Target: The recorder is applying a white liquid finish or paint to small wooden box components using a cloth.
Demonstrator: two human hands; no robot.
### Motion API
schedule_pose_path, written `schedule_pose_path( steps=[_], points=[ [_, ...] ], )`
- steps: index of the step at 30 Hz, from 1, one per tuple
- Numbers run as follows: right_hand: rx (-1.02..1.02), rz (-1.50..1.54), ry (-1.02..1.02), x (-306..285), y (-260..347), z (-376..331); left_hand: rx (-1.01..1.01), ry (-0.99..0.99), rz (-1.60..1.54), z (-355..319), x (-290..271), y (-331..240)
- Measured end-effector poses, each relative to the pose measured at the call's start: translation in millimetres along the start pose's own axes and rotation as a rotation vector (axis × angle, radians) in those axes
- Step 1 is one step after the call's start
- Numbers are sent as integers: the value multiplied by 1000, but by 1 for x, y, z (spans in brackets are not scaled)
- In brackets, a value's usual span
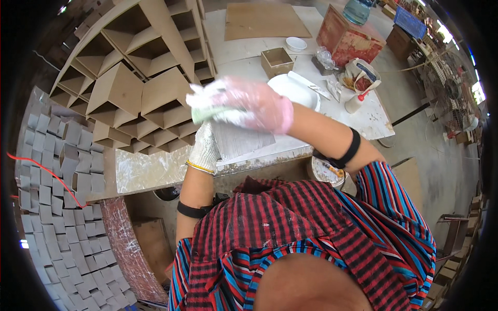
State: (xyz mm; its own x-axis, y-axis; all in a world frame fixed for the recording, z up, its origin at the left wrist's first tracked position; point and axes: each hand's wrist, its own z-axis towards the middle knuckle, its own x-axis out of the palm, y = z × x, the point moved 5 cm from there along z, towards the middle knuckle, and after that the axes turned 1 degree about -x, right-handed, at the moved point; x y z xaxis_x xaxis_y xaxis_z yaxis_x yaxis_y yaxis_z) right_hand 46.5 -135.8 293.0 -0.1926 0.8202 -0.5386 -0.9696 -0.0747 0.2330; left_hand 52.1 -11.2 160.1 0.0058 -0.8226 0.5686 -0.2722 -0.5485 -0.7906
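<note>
My right hand (pixel 254 106), in a thin pink glove smeared with white, is closed on a pale green sponge-like pad (pixel 215 114) coated in white paste. Just beneath it, at the edge of a flat grey-coated panel (pixel 244 141), is my left hand (pixel 206 147) in a white knit glove. The right hand covers the left fingers, so their grip is hidden. Beyond my right wrist sits a white dish (pixel 282 83) with a white flat-bladed scraper (pixel 308 84) lying across it.
Brown cardboard boxes (pixel 116 93) are stacked high at the left of the worktable (pixel 150 168). Farther back stand a small open box (pixel 277 62), a white bowl (pixel 296 44) and a red-tipped bottle (pixel 355 102). Grey boxes (pixel 67 249) pile up at left; a fan (pixel 451 88) stands right.
</note>
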Motion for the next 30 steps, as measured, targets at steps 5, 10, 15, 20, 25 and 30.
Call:
schedule_pose_path(
  steps=[5, 10, 15, 20, 25, 30],
  points=[
    [85, -89, 290, 33, 23, -19, 0, -34, 10, -10, -3, -7],
    [32, 18, 317, 19, 48, -35, -24, -3, 50, 7, 3, -2],
    [127, -16, 12, -18, -21, -27, -27, -89, 81, 14, 17, -5],
    [136, 156, 140, 0, 18, -51, -61, 102, 102, 26, -16, 11],
    [217, 24, -68, -31, 24, -39, -85, 5, -43, 60, -58, 13],
    [254, -356, 450, -11, 36, -33, -18, -107, -161, 27, -19, 6]
  ],
)
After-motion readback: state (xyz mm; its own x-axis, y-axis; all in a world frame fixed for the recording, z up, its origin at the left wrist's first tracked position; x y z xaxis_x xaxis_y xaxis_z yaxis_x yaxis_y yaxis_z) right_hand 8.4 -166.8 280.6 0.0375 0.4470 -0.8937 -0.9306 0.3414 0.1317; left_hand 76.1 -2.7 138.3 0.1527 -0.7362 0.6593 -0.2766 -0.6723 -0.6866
